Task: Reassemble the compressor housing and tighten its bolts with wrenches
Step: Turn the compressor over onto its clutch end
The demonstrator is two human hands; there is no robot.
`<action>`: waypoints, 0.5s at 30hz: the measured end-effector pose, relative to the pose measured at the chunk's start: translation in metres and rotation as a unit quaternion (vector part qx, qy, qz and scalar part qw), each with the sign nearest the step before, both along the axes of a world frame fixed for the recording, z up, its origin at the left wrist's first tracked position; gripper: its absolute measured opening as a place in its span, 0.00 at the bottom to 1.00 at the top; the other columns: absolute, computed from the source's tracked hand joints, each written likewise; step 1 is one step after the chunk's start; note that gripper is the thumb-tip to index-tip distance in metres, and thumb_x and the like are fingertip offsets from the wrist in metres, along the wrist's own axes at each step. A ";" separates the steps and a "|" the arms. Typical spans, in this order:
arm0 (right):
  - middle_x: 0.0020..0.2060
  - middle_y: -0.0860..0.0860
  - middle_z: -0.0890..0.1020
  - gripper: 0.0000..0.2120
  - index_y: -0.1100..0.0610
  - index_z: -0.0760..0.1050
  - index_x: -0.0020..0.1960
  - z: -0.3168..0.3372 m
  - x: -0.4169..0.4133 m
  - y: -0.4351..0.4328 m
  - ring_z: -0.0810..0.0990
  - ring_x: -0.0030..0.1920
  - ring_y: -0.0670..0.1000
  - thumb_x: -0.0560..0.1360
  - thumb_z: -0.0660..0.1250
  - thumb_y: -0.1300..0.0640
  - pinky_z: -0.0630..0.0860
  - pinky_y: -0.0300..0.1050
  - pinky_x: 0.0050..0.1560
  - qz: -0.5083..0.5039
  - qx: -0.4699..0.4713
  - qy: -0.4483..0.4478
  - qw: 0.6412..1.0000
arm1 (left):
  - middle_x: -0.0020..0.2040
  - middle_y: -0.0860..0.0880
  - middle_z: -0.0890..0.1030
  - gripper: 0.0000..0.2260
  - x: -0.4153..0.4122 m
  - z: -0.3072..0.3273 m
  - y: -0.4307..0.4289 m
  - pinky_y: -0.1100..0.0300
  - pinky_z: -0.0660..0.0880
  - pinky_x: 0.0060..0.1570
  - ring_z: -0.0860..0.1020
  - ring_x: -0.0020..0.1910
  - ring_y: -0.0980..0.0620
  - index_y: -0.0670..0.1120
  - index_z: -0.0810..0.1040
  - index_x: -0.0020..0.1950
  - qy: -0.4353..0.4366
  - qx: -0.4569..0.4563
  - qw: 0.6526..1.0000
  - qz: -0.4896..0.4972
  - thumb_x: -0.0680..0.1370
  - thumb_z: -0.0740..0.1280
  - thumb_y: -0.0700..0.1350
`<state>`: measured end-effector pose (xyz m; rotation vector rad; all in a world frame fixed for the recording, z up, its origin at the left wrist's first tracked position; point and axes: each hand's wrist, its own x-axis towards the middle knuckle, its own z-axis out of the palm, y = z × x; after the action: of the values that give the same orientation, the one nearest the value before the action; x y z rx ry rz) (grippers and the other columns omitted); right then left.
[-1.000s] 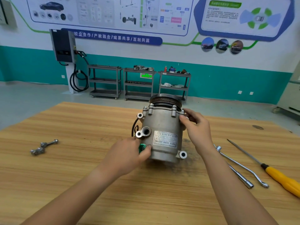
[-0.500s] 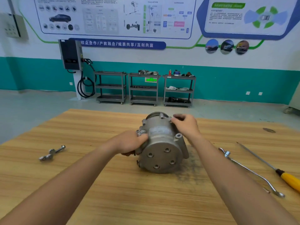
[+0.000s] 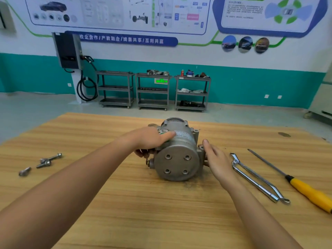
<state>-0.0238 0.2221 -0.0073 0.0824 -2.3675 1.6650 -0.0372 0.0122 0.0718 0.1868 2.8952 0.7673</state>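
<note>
Left hand [image 3: 150, 141] grips compressor [image 3: 177, 159]; right hand [image 3: 217, 161] flat-fingered beside it. Axis points away, 4 empty holes face wearer; bolts [image 3: 51, 157] far left.

Teal-and-white wall [image 3: 251, 83], posters [image 3: 116, 13], three grey shelf carts [image 3: 153, 90], perhaps a charger [image 3: 67, 51], grey floor [image 3: 36, 106].

Compressor [image 3: 177, 155] mid-table [image 3: 143, 212], bolts [image 3: 43, 162] far left, wrenches [image 3: 255, 178] right — screwdriver [image 3: 294, 182] beyond them.
</note>
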 end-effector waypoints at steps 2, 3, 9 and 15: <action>0.38 0.35 0.79 0.13 0.42 0.75 0.40 -0.006 0.008 0.000 0.76 0.42 0.32 0.78 0.56 0.43 0.71 0.30 0.44 -0.001 0.026 0.028 0.999 | 0.31 0.50 0.76 0.30 0.007 -0.007 -0.006 0.63 0.71 0.27 0.75 0.27 0.53 0.45 0.73 0.36 0.027 0.015 1.000 -0.006 0.74 0.49 0.70; 0.39 0.36 0.79 0.12 0.42 0.75 0.40 -0.009 0.010 0.001 0.76 0.42 0.33 0.78 0.57 0.44 0.72 0.33 0.44 0.002 0.032 0.035 0.999 | 0.33 0.50 0.76 0.29 0.012 -0.013 -0.010 0.62 0.72 0.29 0.76 0.30 0.53 0.45 0.74 0.38 0.033 0.037 0.999 -0.011 0.74 0.49 0.69; 0.43 0.41 0.77 0.08 0.46 0.72 0.48 -0.015 0.016 0.000 0.74 0.45 0.42 0.79 0.56 0.46 0.68 0.29 0.42 0.027 0.079 0.045 0.995 | 0.48 0.45 0.80 0.20 0.035 -0.070 -0.029 0.56 0.72 0.44 0.77 0.46 0.49 0.43 0.77 0.52 0.147 0.154 0.977 -0.004 0.79 0.55 0.58; 0.56 0.43 0.73 0.30 0.45 0.67 0.63 -0.018 0.018 0.000 0.71 0.59 0.44 0.67 0.52 0.31 0.67 0.41 0.57 0.076 0.106 0.028 0.991 | 0.42 0.49 0.79 0.13 0.024 -0.106 -0.022 0.57 0.71 0.43 0.77 0.42 0.50 0.47 0.75 0.46 0.145 0.160 0.976 0.018 0.79 0.60 0.55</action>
<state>-0.0056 0.2219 -0.0253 0.3522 -2.5427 1.4454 -0.0133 -0.0093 -0.0339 0.3035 3.0255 1.3126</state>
